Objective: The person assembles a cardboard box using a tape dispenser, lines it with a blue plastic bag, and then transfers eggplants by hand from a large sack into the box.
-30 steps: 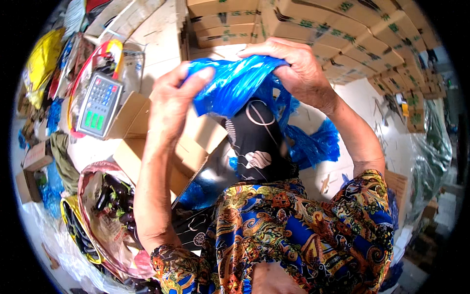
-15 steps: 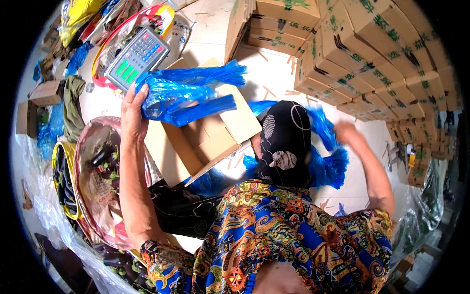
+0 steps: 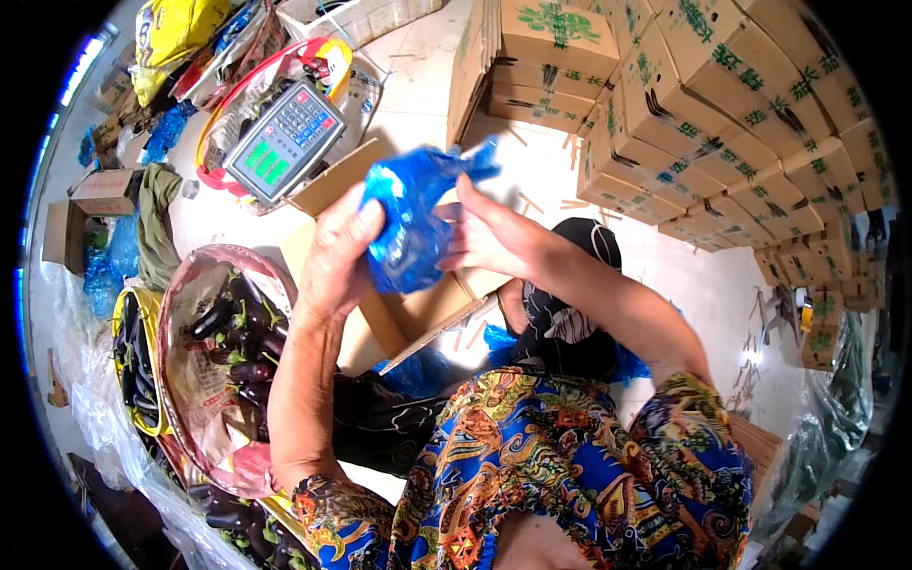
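Note:
A crumpled blue plastic bag (image 3: 408, 233) is held up in front of me, over an open cardboard box (image 3: 385, 332). My left hand (image 3: 342, 247) grips the bag's left side, thumb toward me. On the other side my right hand (image 3: 494, 233) has its thumb by the bag's loose upper end and its fingers against the bag's right side; motion blurs this part. The box's flaps are spread, and the bag and my hands hide much of its inside.
On the left, eggplants (image 3: 252, 370) fill a lined round basket (image 3: 171, 380), next to a yellow-rimmed basket (image 3: 117, 328). A scale display (image 3: 285, 141) stands beyond the box. Printed cartons (image 3: 703, 104) are stacked at the right. More blue bags (image 3: 418, 370) lie near my legs.
My right hand has come from the far right to the blue bag. My left hand has moved right and toward me with the bag, now bunched instead of spread out.

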Demonstrator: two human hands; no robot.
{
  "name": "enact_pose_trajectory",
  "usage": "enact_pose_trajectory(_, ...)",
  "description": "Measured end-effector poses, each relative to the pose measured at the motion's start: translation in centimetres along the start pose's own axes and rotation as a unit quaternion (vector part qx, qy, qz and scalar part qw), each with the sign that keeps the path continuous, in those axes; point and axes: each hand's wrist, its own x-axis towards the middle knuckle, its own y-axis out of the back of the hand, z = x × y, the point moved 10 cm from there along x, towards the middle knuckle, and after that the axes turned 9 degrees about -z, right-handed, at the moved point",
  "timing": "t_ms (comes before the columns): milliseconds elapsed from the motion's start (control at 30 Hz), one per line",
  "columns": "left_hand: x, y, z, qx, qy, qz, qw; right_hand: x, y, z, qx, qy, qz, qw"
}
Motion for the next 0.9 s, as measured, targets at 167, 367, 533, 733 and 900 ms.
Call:
enact_pose_trajectory(167, -2.1, 5.8, -1.6, -0.06, 0.01, 0.044, 0.997, 0.9, 6.7, -6.7, 0.114, 0.247, 0.199, 0.942)
enact_pose_trajectory(367, -5.6, 16.6, -4.1, 0.371, 0.159, 0.06, 0.913, -0.2, 4.2, -8.7, -0.021, 0.28, 0.227, 0.932)
enact_pose_trajectory(533, -2.2, 9.1, -2.4, 0.278, 0.103, 0.052, 0.954, 0.6, 1.0, -6.4, -0.309, 0.164, 0.215, 0.912)
enact_pose_trajectory(733, -0.6, 5.3, -5.1, 0.175, 0.115, -0.013, 0.978, 1.4, -1.4, -3.7, -0.342, 0.114, 0.174, 0.916)
enact_pose_trajectory(900, -3.8, 14.7, -1.1, -0.106, -0.094, 0.216, 0.966, -5.1, -0.9, -5.0, -0.37, 0.188, 0.277, 0.867)
